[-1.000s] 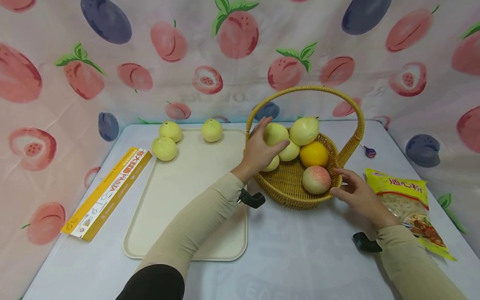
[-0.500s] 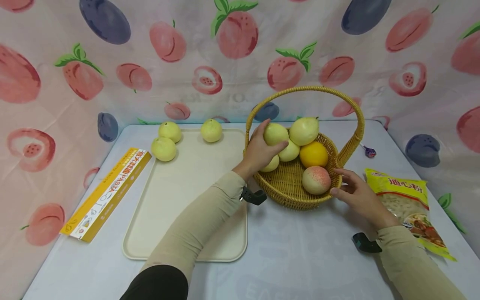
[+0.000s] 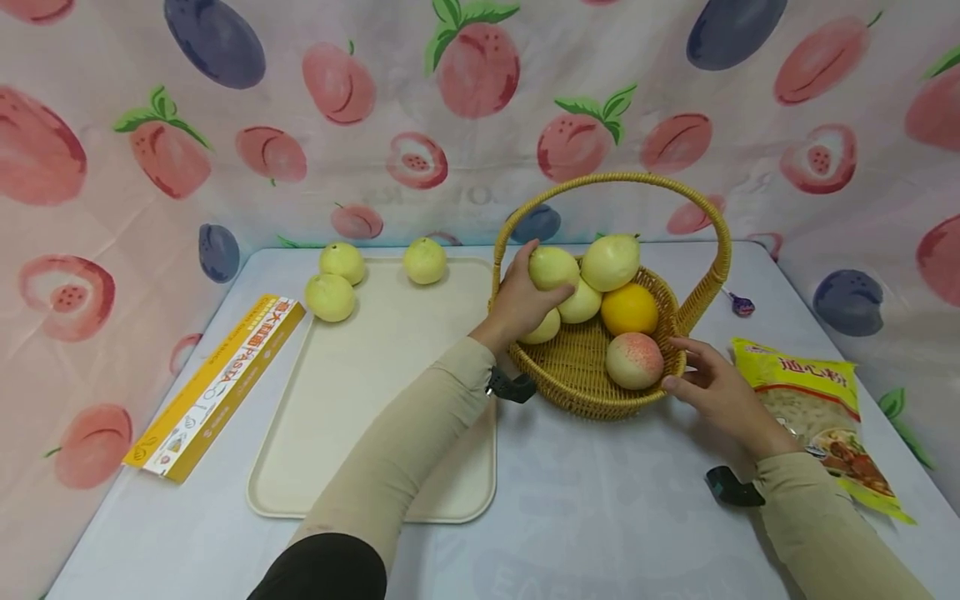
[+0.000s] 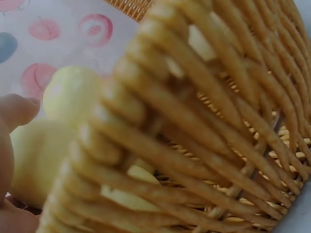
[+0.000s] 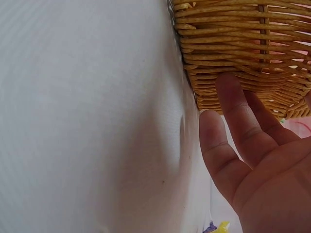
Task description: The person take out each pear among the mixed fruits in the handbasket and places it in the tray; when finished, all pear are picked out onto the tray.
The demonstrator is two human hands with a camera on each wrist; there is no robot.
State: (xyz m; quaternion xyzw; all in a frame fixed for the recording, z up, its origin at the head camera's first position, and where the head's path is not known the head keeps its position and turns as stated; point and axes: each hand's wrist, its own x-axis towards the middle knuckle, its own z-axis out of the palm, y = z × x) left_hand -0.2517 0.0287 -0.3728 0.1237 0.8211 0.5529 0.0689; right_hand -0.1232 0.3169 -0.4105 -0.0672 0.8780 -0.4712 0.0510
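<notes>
and the left hand [image 3: 521, 300] has drawn in just a touch: those fingers, spread slightly wider a second ago, are now curled around a pale pear [image 3: 553, 267], thumb on the near side. the pear itself is right where it was, at the back left inside the wicker basket [image 3: 577, 400], among three other pears [image 3: 610, 262]. over to the right hand [image 3: 720, 396], and it hasn't budged: fingers loosely extended against the basket's outer right wall, touching it, not clenched. the orange [image 3: 628, 309] and the peach [image 3: 634, 361] hold their places in there, the peach towards the front. three more pears [image 3: 424, 260] wait at the far end of the tray [image 3: 375, 400], two touching at the left corner, unmoved. the pasta box [image 3: 213, 387] and the yellow bag [image 3: 810, 400] haven't stirred on the tabletop [image 3: 600, 500] either.
</notes>
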